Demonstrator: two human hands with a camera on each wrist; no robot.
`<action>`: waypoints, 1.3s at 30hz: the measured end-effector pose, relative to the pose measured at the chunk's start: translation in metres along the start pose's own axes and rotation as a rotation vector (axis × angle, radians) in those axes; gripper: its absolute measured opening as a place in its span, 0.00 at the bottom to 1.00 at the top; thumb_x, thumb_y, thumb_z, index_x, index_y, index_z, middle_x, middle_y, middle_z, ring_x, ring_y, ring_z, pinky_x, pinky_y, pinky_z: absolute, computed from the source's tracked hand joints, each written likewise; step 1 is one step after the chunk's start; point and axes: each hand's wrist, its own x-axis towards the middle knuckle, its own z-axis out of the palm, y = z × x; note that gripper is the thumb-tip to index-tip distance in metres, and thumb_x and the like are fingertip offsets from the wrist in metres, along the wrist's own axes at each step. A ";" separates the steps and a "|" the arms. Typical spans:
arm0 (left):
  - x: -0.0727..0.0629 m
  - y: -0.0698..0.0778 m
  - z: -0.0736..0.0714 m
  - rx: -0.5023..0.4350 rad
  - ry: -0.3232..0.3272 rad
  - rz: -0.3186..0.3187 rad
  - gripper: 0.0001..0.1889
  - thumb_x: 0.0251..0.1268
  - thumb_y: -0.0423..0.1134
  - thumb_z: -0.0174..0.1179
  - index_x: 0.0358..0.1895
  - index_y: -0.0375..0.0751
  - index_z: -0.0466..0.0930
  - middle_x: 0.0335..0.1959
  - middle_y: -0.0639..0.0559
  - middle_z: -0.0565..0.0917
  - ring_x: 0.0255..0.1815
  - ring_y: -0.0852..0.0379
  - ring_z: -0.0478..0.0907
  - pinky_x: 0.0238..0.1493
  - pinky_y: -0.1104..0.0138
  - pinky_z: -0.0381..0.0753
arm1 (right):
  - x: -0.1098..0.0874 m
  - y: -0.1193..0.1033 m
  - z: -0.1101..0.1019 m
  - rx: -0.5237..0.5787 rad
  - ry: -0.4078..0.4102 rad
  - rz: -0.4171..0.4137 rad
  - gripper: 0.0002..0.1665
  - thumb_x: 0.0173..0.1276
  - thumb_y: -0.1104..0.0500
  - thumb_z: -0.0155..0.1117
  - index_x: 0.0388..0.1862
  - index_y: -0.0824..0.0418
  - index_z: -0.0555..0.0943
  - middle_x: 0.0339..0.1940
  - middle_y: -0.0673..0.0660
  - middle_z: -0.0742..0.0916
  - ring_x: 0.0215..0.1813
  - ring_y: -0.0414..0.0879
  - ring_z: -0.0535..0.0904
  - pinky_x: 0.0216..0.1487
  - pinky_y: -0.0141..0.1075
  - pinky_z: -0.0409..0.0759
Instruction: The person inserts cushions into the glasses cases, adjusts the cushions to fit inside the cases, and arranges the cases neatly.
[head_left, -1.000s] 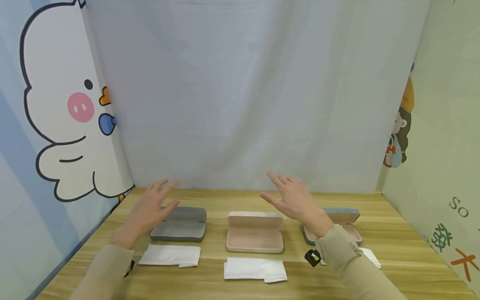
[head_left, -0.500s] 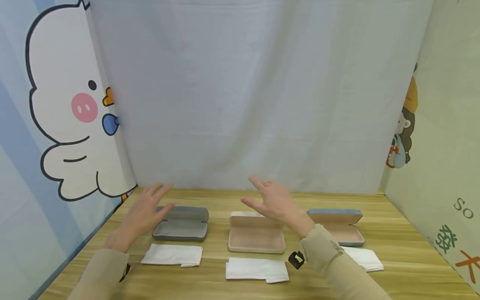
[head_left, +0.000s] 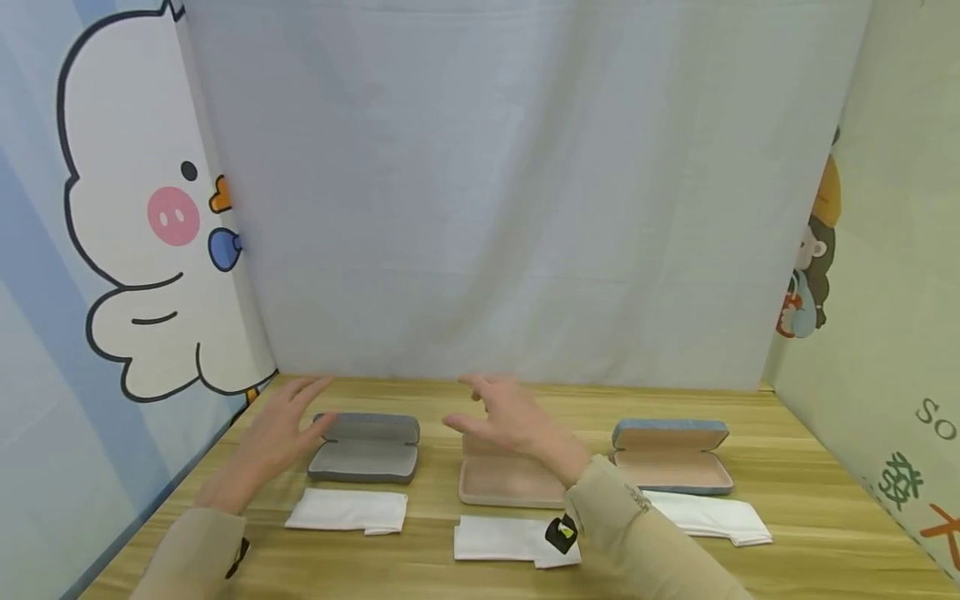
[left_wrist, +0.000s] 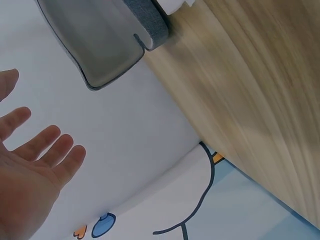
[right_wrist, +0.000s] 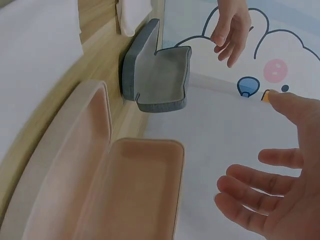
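My left hand hovers with spread fingers beside the grey glasses case, its thumb overlapping the case's left end in the head view. That case lies with its lid raised and nothing inside. Above the cream glasses case with a pink lining, my right hand hangs in the air, fingers loosely extended and holding nothing; it hides much of the raised lid. From the right wrist, the cream case shows bare inside, apart from the hand. The left wrist view shows the left palm empty.
A blue glasses case with its lid up stands at the right. Folded white cloths lie in front of the cases: left, middle and right, on the wooden table. A grey curtain hangs behind.
My right hand has moved left and slightly down, from near the blue case to over the cream case. My left hand has shifted slightly left and down.
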 end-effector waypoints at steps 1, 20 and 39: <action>-0.001 -0.001 0.000 0.002 0.000 -0.006 0.28 0.69 0.44 0.59 0.68 0.36 0.66 0.62 0.32 0.72 0.61 0.30 0.70 0.58 0.38 0.72 | 0.001 -0.002 0.002 0.017 -0.009 0.004 0.38 0.67 0.40 0.60 0.67 0.63 0.69 0.52 0.62 0.84 0.50 0.53 0.82 0.49 0.42 0.82; -0.017 -0.025 -0.011 -0.129 -0.123 -0.275 0.24 0.67 0.39 0.58 0.60 0.27 0.66 0.49 0.29 0.76 0.37 0.40 0.80 0.32 0.53 0.82 | 0.008 -0.020 0.053 0.566 -0.241 0.175 0.25 0.67 0.52 0.65 0.58 0.62 0.75 0.35 0.67 0.87 0.23 0.69 0.82 0.10 0.40 0.77; -0.054 -0.056 -0.016 -0.935 -0.886 -0.658 0.26 0.69 0.36 0.56 0.65 0.38 0.56 0.25 0.46 0.85 0.18 0.65 0.79 0.19 0.78 0.78 | -0.011 -0.042 0.095 0.877 -0.383 0.488 0.19 0.59 0.68 0.69 0.47 0.65 0.71 0.21 0.61 0.83 0.10 0.42 0.75 0.08 0.26 0.63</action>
